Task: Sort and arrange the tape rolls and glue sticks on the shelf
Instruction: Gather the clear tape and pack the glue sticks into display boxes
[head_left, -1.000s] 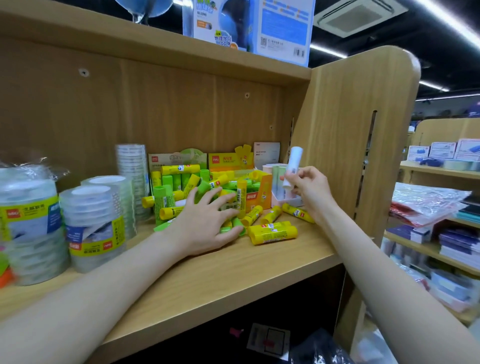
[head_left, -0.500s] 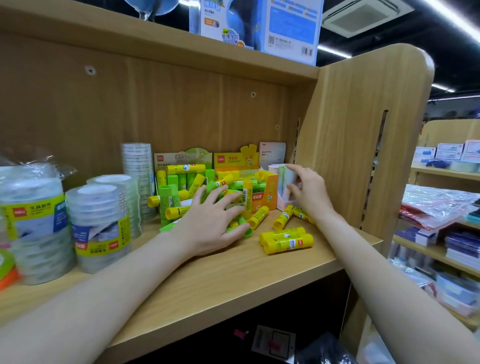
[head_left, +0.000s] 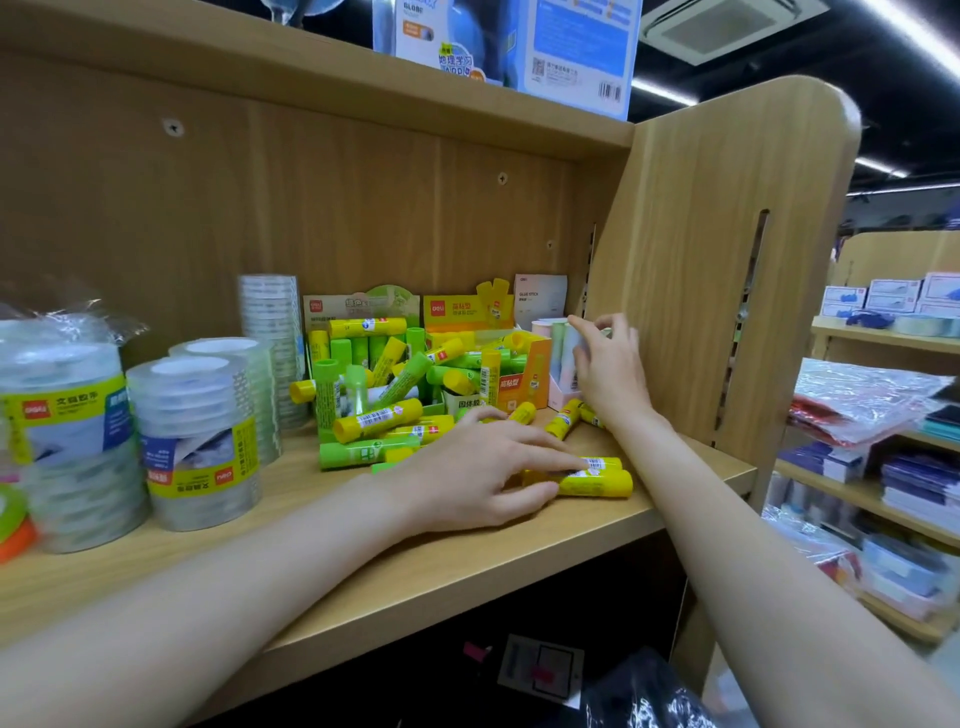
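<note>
The left hand (head_left: 467, 467) lies low on the wooden shelf (head_left: 363, 561), palm down, its fingers stretched to the right and laid over two yellow glue sticks (head_left: 597, 480) that rest side by side near the shelf's front edge. The forefinger lies along the top of the sticks and the thumb tucks in beneath them at the near side; whether the sticks are pinched or only touched cannot be told. Half a second ago this hand was spread on the heap of glue sticks (head_left: 384, 395) further left; now it has slid right onto the pair.

The right hand (head_left: 608, 369) is raised at the back right corner, beside the upright side panel (head_left: 701, 260). Its fingers curl around the tops of pale sticks standing in a pink box (head_left: 563, 392), fingertips at their upper ends. It sits in much the same spot as half a second ago, and a second ago it held a white stick in the air above that box.

Loose yellow and green sticks lie jumbled around the open display boxes (head_left: 524, 384) between the hands. Two yellow ones (head_left: 563, 423) lie just under the right wrist. To the left stand wrapped stacks of clear tape rolls (head_left: 192, 441).
</note>
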